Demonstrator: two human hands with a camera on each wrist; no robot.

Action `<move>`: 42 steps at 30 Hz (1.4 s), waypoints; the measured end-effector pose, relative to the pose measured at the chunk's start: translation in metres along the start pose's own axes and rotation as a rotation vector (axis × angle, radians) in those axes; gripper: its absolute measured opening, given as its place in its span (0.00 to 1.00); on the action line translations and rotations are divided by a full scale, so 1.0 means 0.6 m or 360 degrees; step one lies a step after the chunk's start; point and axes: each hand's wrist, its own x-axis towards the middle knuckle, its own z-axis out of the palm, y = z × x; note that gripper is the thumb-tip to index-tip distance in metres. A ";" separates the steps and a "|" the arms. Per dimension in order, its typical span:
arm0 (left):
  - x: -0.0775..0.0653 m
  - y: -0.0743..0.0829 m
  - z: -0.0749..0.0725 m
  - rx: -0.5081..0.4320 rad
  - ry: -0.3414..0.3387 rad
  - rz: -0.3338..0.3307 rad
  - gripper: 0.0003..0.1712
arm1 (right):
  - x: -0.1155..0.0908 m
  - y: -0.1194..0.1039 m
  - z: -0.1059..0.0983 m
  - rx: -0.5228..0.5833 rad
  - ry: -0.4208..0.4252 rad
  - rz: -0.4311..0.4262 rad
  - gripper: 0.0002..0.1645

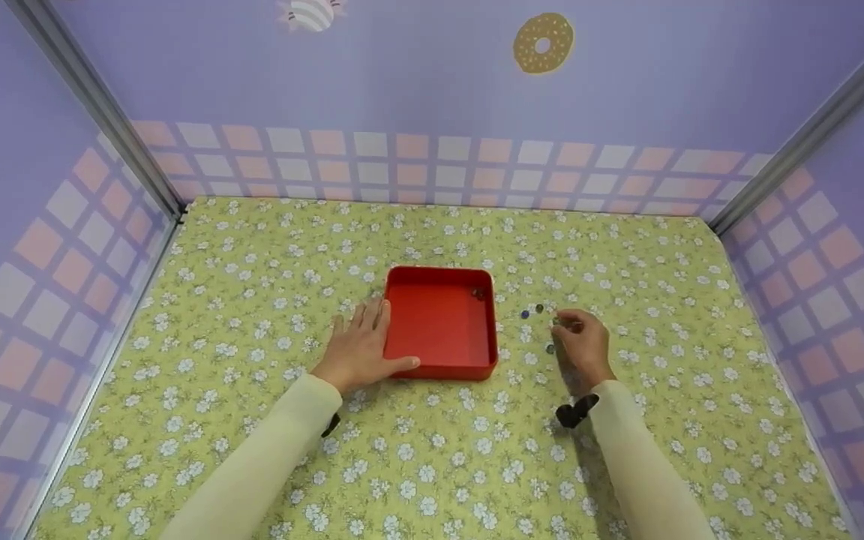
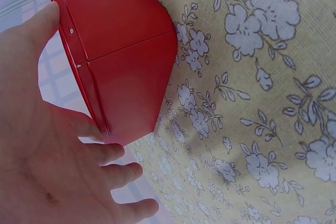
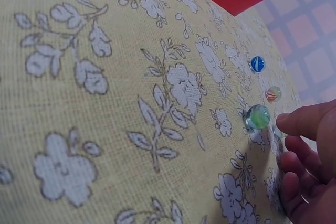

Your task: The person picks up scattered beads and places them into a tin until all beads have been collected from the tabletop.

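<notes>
A square red box (image 1: 439, 367) with low walls stands on the flowered cloth. My left hand (image 1: 359, 349) rests on its near left corner, thumb over the front rim and fingers along the left wall. Off the box's right side, my right hand (image 1: 584, 345) reaches down to the cloth with curled fingers. Its thumb and forefinger pinch a small glass marble, mostly hidden by the fingertips. Close by lie a blue marble (image 3: 257, 64), a red-and-yellow swirled marble (image 3: 273, 94) and a green marble (image 3: 258, 117). Several marbles (image 1: 478, 293) sit in the box's far right corner.
Yellow cloth with white flowers (image 1: 432, 465) covers the table. A purple wall (image 1: 432, 82) with a checked band rises behind it, and side panels stand left and right. Dark wrist straps (image 1: 577, 412) are on both arms.
</notes>
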 end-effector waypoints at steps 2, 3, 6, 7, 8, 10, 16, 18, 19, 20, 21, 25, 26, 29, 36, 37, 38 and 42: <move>0.000 0.000 0.000 -0.0010 -0.0002 -0.0001 0.64 | 0.002 0.000 0.001 0.0001 0.0002 0.0011 0.17; 0.000 0.000 0.000 -0.0014 -0.0002 0.0001 0.64 | 0.003 0.000 0.001 0.0000 -0.0001 0.0013 0.17; 0.000 0.001 0.000 -0.0010 0.0001 0.0003 0.64 | 0.005 0.000 0.001 0.0001 -0.0011 0.0015 0.17; 0.000 0.001 -0.001 -0.0004 0.0002 0.0003 0.64 | 0.006 -0.001 0.001 0.0006 -0.0011 0.0015 0.17; -0.001 0.001 -0.001 0.0003 0.0003 0.0004 0.64 | 0.007 -0.001 0.002 0.0010 -0.0014 0.0013 0.17; -0.001 0.000 -0.002 0.0014 0.0005 0.0005 0.64 | 0.008 -0.001 0.002 0.0007 -0.0019 0.0013 0.16; -0.003 0.001 -0.004 0.0036 0.0007 0.0004 0.64 | 0.010 -0.004 0.003 -0.0011 0.0005 0.0001 0.14; -0.004 0.002 -0.005 0.0025 0.0003 0.0003 0.64 | 0.009 -0.006 0.003 -0.0013 0.0014 0.0005 0.13; -0.005 0.003 -0.005 0.0018 0.0001 0.0003 0.64 | 0.009 -0.006 0.003 -0.0018 0.0017 0.0011 0.13; -0.005 0.003 -0.006 0.0010 0.0000 0.0005 0.64 | 0.009 -0.007 0.003 -0.0024 0.0018 0.0016 0.13; -0.006 0.003 -0.006 0.0006 -0.0003 0.0006 0.64 | 0.008 -0.007 0.004 -0.0026 0.0022 0.0020 0.13; -0.006 0.004 -0.006 0.0007 -0.0016 0.0003 0.64 | 0.009 -0.006 0.005 -0.0030 0.0028 0.0025 0.13; -0.006 0.004 -0.006 0.0006 -0.0017 0.0003 0.64 | 0.009 -0.006 0.006 -0.0029 0.0028 0.0025 0.13; -0.005 0.004 -0.005 0.0008 -0.0016 0.0000 0.64 | 0.010 -0.004 0.006 -0.0014 0.0032 0.0034 0.12; -0.003 0.002 -0.002 0.0003 0.0025 0.0004 0.64 | 0.009 -0.004 0.003 0.0009 0.0041 0.0072 0.14; -0.003 0.002 -0.001 0.0008 0.0026 0.0004 0.64 | 0.008 -0.004 0.003 0.0011 0.0042 0.0077 0.14; -0.002 0.002 -0.001 0.0011 0.0025 0.0003 0.64 | 0.008 -0.005 0.003 0.0011 0.0045 0.0082 0.14; -0.001 0.000 -0.001 0.0021 0.0013 -0.0001 0.65 | 0.006 -0.008 0.004 0.0011 0.0066 0.0076 0.14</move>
